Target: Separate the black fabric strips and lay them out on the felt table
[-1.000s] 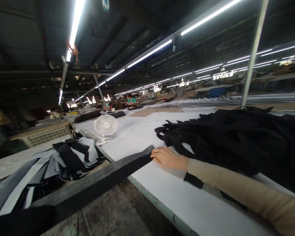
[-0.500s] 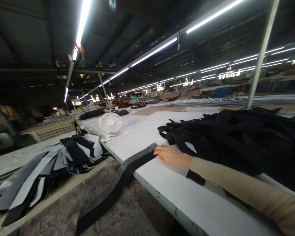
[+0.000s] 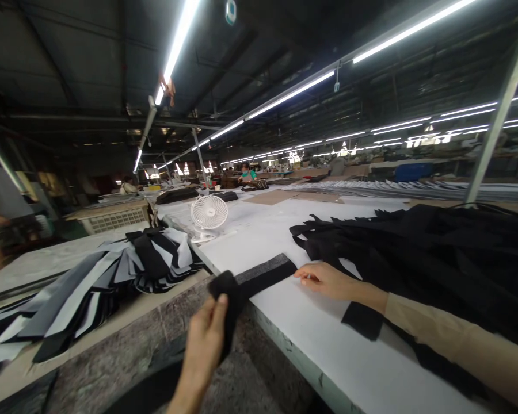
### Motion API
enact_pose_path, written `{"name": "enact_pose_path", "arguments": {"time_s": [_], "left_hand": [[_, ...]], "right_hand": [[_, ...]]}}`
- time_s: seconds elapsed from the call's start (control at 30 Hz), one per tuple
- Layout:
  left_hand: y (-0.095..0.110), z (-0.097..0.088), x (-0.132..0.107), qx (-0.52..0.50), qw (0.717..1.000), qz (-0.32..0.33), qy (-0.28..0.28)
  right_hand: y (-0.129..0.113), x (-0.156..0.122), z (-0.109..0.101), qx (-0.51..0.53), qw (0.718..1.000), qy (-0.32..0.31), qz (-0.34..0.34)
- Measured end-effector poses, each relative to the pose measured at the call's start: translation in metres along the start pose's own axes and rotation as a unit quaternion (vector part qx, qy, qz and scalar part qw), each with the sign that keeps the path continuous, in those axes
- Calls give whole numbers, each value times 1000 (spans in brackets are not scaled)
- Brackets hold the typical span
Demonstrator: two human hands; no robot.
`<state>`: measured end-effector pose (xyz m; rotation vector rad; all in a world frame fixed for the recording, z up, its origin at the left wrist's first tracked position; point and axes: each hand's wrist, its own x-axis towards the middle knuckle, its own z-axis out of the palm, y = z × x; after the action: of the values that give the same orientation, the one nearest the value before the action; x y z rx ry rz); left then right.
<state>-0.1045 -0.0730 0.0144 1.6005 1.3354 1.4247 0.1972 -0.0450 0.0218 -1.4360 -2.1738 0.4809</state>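
A long strip of black and grey felt-like fabric lies with one end on the white cutting table and crosses the table's edge. My left hand rises from below that edge, its fingers pinching a doubled part of the strip, and the rest hangs down out of sight. My right hand rests on the white surface in a beige sleeve, fingers loosely curled, just right of the strip's end and almost touching it. A black fabric piece lies under my right wrist.
A heap of black cut fabric fills the table's right side. A white clip fan stands beyond the strip. Stacked black, white and grey fabric pieces lie on a lower left surface. A co-worker sits far down the table.
My left hand has come into view and lifted the strip's drooping length up from below the table edge. My right hand has drawn slightly back from the strip's end.
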Motion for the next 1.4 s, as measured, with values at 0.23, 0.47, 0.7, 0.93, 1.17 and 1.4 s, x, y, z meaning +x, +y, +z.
{"name": "enact_pose_path", "arguments": {"time_s": [0.23, 0.47, 0.7, 0.93, 1.17, 1.4], "left_hand": [[22, 116, -37, 223, 928, 257, -149], [23, 118, -41, 336, 872, 310, -175], [17, 119, -45, 352, 865, 319, -161], [15, 88, -17, -1, 973, 137, -188], [13, 76, 18, -92, 986, 25, -140], [21, 135, 10, 203, 929, 154, -267]], "right_hand": [[-3, -18, -4, 332, 922, -98, 176], [-25, -21, -14, 216, 956, -115, 162], [-21, -25, -17, 226, 945, -132, 195], [-10, -24, -12, 138, 972, -116, 152], [-11, -24, -12, 157, 969, -99, 163], [-12, -29, -18, 139, 975, -82, 150]]}}
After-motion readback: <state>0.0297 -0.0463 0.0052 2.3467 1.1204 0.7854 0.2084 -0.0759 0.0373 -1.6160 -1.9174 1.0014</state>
